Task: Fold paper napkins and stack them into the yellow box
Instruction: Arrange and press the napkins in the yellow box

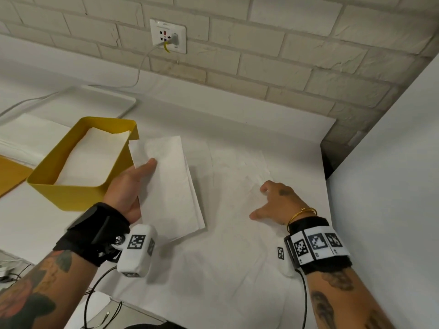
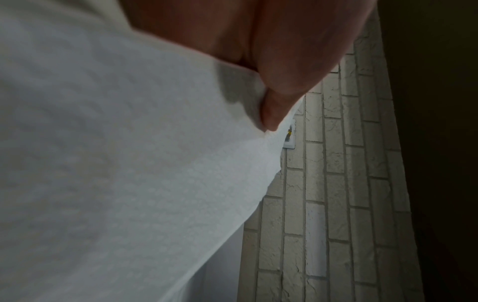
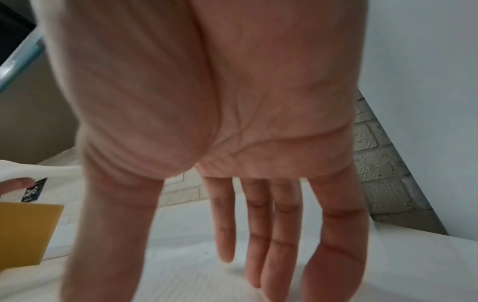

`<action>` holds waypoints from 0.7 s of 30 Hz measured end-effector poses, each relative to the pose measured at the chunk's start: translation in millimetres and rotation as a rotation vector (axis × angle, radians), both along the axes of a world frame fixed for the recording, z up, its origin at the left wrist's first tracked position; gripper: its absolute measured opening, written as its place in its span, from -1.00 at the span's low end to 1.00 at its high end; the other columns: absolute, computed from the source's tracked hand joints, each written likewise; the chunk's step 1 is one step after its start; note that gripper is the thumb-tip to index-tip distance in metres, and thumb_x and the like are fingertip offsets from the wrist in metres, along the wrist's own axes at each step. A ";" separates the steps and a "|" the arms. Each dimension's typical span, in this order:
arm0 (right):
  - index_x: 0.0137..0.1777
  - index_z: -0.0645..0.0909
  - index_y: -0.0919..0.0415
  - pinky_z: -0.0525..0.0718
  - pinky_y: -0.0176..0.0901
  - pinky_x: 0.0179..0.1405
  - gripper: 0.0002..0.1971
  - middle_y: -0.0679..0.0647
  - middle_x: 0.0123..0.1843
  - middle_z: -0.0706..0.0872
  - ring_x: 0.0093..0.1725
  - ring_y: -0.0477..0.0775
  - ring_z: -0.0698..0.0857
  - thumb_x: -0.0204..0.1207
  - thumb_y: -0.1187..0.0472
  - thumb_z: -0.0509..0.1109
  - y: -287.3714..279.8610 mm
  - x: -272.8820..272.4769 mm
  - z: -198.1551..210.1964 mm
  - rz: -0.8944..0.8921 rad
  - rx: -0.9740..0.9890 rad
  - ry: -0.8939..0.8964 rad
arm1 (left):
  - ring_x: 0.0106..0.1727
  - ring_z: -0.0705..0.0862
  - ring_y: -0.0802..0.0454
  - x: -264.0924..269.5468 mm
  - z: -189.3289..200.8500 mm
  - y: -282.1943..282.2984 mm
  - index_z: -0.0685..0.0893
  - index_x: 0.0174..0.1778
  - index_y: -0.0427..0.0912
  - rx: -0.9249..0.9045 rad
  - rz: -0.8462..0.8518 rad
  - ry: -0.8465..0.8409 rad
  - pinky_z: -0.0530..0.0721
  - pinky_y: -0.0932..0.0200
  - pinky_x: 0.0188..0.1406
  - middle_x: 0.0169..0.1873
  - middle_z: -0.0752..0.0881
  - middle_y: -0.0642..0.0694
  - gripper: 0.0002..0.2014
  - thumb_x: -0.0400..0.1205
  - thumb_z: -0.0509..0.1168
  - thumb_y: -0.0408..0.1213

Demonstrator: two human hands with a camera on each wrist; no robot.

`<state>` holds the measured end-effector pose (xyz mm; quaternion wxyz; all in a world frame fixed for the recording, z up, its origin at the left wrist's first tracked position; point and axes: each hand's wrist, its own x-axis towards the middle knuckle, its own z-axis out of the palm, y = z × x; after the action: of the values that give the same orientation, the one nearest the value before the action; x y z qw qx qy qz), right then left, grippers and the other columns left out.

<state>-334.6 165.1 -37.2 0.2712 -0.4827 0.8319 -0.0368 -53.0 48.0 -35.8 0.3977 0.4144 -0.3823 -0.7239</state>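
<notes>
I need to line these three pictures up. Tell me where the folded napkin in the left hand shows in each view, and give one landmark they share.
Head: the folded napkin lies centre-left, just right of the yellow box, pinched in the left hand.
Left wrist: it fills the left and centre of the picture, under the thumb.
Right wrist: a white edge at far left may be the napkin; cannot tell.
Shared landmark: the pale brick wall.

Left hand (image 1: 133, 186) is raised, thumb pressed on top, fingers hidden beneath. Right hand (image 1: 273, 200) is held palm-down, fingers straight and spread.
</notes>
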 end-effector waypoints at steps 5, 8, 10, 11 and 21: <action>0.44 0.47 0.05 0.57 -0.07 0.29 -0.30 0.08 0.47 0.51 0.34 0.10 0.55 0.40 -0.21 0.62 -7.8 1.8 -2.9 -0.044 0.024 -0.070 | -0.16 0.87 -0.06 -0.6 -2.6 1.4 0.69 0.21 -0.16 0.003 -0.010 -0.006 0.74 -0.06 -0.10 -0.14 0.87 -0.12 -0.79 0.79 0.21 -0.19; 0.33 0.54 0.06 0.52 -0.13 0.14 -0.41 -0.02 0.25 0.53 0.21 0.03 0.52 0.44 -0.24 0.57 -15.1 7.1 -2.5 -0.065 -0.021 -0.123 | -0.15 0.87 -0.07 -2.3 -3.8 1.7 0.69 0.24 -0.17 0.004 -0.009 -0.009 0.71 -0.08 -0.08 -0.13 0.87 -0.12 -0.78 0.79 0.22 -0.20; 0.22 0.58 0.08 0.55 -0.14 0.10 -0.53 -0.09 0.07 0.53 0.15 0.02 0.56 0.48 -0.19 0.56 -20.9 11.6 -3.1 -0.087 -0.062 -0.151 | -0.17 0.87 -0.06 -3.0 -4.4 2.6 0.69 0.23 -0.16 0.006 -0.009 -0.013 0.70 -0.09 -0.07 -0.14 0.88 -0.11 -0.80 0.79 0.22 -0.20; 0.13 0.60 0.08 0.56 -0.15 0.06 -0.62 -0.11 0.00 0.55 0.11 0.01 0.58 0.51 -0.14 0.56 -23.8 13.6 -4.1 -0.081 -0.072 -0.153 | -0.16 0.87 -0.06 -2.7 -5.0 2.7 0.69 0.23 -0.15 0.006 -0.007 -0.017 0.70 -0.09 -0.07 -0.13 0.88 -0.12 -0.80 0.79 0.23 -0.20; 0.30 0.67 0.19 0.68 -0.07 0.20 -0.51 0.01 0.18 0.69 0.20 0.07 0.69 0.46 -0.04 0.63 -38.4 13.9 -4.3 -0.093 -0.086 -0.299 | -0.17 0.87 -0.08 -2.8 -4.9 2.8 0.69 0.22 -0.15 0.014 0.002 -0.023 0.71 -0.11 -0.04 -0.13 0.87 -0.14 -0.81 0.78 0.25 -0.20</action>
<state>-320.7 126.7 -41.6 0.3690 -0.4442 0.8013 -0.1562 -55.9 50.8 -40.7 0.3911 0.4258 -0.3813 -0.7213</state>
